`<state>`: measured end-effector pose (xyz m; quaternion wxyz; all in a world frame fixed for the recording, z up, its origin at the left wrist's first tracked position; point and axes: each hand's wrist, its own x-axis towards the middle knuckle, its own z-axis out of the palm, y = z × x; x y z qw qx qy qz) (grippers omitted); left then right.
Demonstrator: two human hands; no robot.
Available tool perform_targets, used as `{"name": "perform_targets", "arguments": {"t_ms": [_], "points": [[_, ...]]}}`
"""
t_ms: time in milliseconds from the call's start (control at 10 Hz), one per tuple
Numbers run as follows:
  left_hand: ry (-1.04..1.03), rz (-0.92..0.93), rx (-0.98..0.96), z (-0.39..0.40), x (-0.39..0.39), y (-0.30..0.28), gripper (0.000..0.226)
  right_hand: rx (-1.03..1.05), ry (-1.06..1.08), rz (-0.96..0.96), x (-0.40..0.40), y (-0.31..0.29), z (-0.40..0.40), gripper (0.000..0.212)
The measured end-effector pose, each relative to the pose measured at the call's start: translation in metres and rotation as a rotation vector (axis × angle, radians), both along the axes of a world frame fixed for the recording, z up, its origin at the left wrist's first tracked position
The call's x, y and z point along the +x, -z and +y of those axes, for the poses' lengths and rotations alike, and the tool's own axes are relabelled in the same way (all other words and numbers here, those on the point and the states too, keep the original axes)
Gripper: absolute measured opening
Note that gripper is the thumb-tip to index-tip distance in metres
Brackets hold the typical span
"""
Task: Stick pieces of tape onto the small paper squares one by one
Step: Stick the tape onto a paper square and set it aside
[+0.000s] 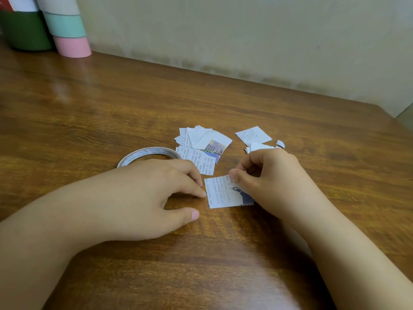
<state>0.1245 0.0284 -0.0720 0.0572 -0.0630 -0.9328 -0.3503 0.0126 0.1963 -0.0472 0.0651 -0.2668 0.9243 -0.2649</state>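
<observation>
On the brown wooden table lies a small printed paper square with lines of text and a dark blue bird picture, flat on the wood between the person's two hands. The left hand rests on the table just left of it, fingers loosely bent, one fingertip touching the square's left edge and the thumb stretched out apart from the others, holding nothing. The right hand sits over the square's right side, its fingers curled in and thumb pressed against forefinger at the top corner of the paper; whether a bit of tape is pinched there I cannot tell. Behind the left hand a flat white roll of tape with printed lettering lies on the table, partly hidden by the knuckles. Further back is a loose heap of cut paper squares, overlapping, and to its right a smaller cluster of paper pieces. In the far left corner stand stacked rolls in green, mint and pink against the pale wall.
</observation>
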Motion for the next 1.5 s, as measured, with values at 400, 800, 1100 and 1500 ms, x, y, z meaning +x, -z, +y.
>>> {"name": "perform_targets", "arguments": {"t_ms": [400, 800, 1100, 1500], "points": [[0.036, -0.026, -0.207, -0.005, 0.001, -0.016, 0.041, 0.012, 0.009, 0.020, 0.001, 0.000, -0.001, 0.019], [0.015, 0.043, -0.225, -0.004, 0.002, -0.013, 0.044, -0.022, 0.017, -0.017, 0.000, -0.001, -0.001, 0.019], [-0.008, 0.024, 0.028, 0.006, 0.000, -0.004, 0.048, -0.015, 0.006, -0.037, -0.001, -0.001, 0.000, 0.019], [-0.019, 0.020, 0.056, 0.007, 0.001, -0.006, 0.051, -0.011, 0.002, -0.037, -0.001, -0.001, 0.001, 0.018]]}}
